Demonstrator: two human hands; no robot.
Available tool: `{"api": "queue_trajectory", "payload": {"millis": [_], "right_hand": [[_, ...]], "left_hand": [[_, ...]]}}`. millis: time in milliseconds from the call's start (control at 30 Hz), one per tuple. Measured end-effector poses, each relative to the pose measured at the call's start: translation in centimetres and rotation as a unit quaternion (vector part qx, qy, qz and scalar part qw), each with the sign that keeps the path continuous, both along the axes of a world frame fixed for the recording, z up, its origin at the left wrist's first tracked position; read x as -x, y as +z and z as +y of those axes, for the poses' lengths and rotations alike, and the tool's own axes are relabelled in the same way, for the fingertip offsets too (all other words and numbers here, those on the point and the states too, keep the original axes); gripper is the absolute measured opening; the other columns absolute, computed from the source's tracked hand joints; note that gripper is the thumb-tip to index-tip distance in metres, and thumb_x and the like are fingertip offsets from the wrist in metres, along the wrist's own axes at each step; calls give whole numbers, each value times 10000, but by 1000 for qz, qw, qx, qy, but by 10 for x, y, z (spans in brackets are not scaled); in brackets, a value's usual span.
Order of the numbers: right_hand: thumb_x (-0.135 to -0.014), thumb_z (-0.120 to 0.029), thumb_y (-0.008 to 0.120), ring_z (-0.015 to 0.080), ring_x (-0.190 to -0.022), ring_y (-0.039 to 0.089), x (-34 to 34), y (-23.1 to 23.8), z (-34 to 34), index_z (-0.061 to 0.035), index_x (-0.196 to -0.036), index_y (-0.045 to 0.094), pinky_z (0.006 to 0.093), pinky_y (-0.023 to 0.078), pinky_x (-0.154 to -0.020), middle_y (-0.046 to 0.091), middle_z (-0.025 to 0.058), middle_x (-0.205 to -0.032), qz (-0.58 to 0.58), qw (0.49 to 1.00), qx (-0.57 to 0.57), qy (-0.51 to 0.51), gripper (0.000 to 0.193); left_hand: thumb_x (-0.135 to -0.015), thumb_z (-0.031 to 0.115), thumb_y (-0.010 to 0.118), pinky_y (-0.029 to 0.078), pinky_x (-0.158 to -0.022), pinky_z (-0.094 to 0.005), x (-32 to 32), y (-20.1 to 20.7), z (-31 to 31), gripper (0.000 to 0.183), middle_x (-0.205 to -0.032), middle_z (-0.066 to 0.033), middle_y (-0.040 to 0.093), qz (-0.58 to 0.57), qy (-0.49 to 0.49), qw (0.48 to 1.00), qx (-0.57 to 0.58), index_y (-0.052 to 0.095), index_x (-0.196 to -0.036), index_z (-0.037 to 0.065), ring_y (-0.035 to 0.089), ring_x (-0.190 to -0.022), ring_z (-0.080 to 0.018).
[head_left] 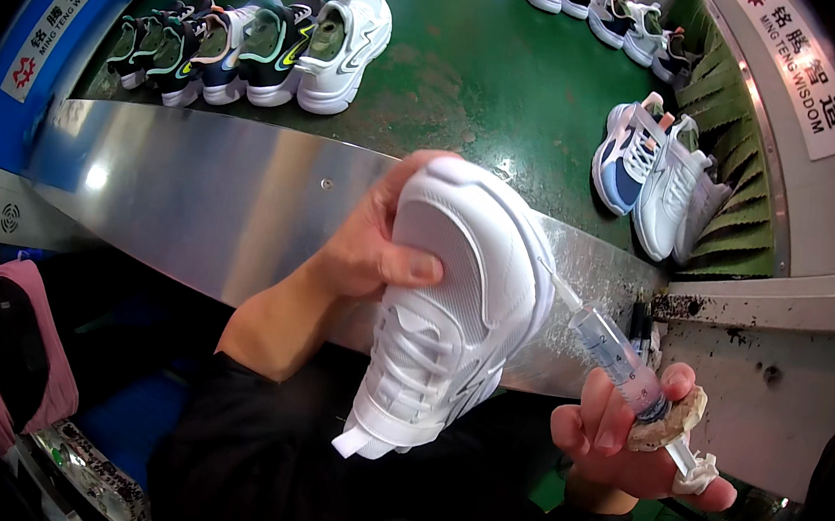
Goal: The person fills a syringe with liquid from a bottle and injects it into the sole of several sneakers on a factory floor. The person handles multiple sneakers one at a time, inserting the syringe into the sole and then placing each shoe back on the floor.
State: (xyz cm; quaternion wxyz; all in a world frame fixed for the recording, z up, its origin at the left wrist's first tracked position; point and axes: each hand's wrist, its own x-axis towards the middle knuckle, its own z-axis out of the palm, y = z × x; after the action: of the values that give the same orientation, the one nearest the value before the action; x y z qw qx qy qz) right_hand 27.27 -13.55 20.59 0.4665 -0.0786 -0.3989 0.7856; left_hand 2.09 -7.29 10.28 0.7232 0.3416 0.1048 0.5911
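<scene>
Left fingers (415, 267) clamped the white shoe (460, 235), and right fingers (613, 427) gripped a syringe (607, 346) beside the sole (539, 264) (seemingly the dispensing step; next move needed steady pressing).

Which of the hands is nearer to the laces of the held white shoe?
Left. The left hand grips the white shoe near its toe, close to the laces; the right hand is farther off, to their right, holding a syringe.

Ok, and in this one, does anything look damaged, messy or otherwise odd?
Two things. The syringe in the right hand has lumpy, stained wrapping at its plunger end, which looks improvised. Dark specks mark the pale ledge at right, like old splatter, though their source is unclear.
</scene>
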Motion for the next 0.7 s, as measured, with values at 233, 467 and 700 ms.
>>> {"api": "queue_trajectory", "payload": {"millis": [233, 467, 700], "right_hand": [[-598, -694, 713, 277, -883, 507, 17, 11, 8, -61, -1272, 355, 371, 328, -632, 513, 185, -1053, -16, 999, -9, 32, 992], [-545, -707, 734, 268, -862, 512, 26, 10, 9, -57, -1255, 382, 362, 323, -630, 514, 159, -1046, -28, 999, 30, 23, 1025], [-536, -680, 760, 271, -885, 535, 25, 9, 8, -45, -1248, 396, 352, 320, -628, 516, 144, -1055, -30, 999, 23, -3, 1021]], "left_hand": [[-528, 179, 877, 463, -857, -317, -3, 8, -7, 799, -1066, -58, 560, 47, 25, 999, 12, 463, -1201, 60, 565, -995, -178], [-524, 201, 892, 457, -879, -331, 0, 9, -10, 800, -1086, -66, 553, 63, 25, 997, -23, 475, -1194, 66, 551, -1028, -182], [-543, 182, 871, 444, -862, -303, 2, 10, -8, 804, -1078, -62, 545, 64, 35, 997, -9, 454, -1219, 53, 547, -1002, -167]]}}
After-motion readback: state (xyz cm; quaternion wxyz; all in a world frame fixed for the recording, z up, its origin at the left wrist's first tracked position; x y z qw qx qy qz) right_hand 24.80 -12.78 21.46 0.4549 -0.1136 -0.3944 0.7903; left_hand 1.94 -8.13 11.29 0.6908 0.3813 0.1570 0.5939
